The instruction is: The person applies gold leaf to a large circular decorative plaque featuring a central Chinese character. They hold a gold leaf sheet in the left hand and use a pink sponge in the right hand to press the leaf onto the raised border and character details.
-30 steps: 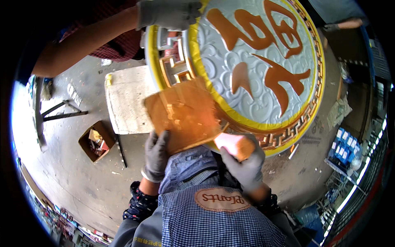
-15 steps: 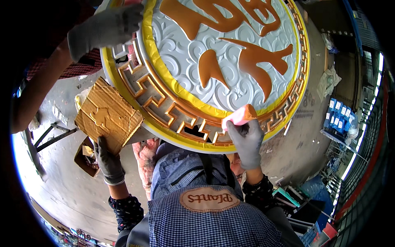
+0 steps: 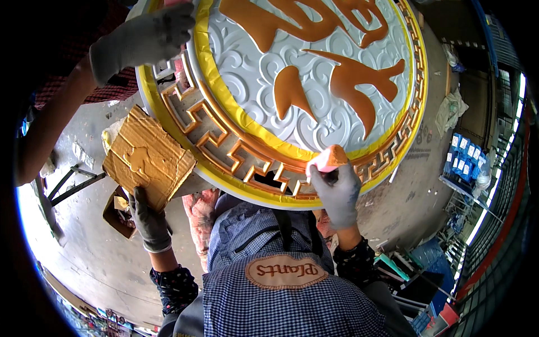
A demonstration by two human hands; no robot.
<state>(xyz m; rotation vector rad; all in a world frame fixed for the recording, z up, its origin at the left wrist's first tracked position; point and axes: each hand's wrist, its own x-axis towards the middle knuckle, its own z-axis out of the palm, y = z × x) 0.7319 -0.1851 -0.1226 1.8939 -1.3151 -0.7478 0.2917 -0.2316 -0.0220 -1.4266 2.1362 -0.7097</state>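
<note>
In my gloved left hand (image 3: 150, 221) is a piece of brown cardboard (image 3: 149, 154), smeared with wet-looking golden paint. My right hand (image 3: 340, 196), also gloved, pinches a pink sponge (image 3: 330, 158) whose upper end is stained orange-gold. The sponge is over the near rim of a large round panel (image 3: 238, 84); whether it touches is unclear. Raised white scrollwork and brown-gold characters (image 3: 359, 84) fill the panel's middle. Crinkled yellow masking (image 3: 222, 92) rings that middle, and an openwork fret border (image 3: 236, 160) in gold runs outside it, paler at the upper left.
Across the panel's left side reaches another person's gloved hand (image 3: 143, 42), with something pink at its fingers. Below the cardboard an open box (image 3: 117, 213) stands on the floor, near a dark metal leg (image 3: 76, 182). Blue packages (image 3: 465, 156) sit on a rack at right.
The sponge has tilted and moved slightly in my right hand, showing less of its pink side. The panel appears shifted a little rightward in view. My left hand and the cardboard stay nearly still.
</note>
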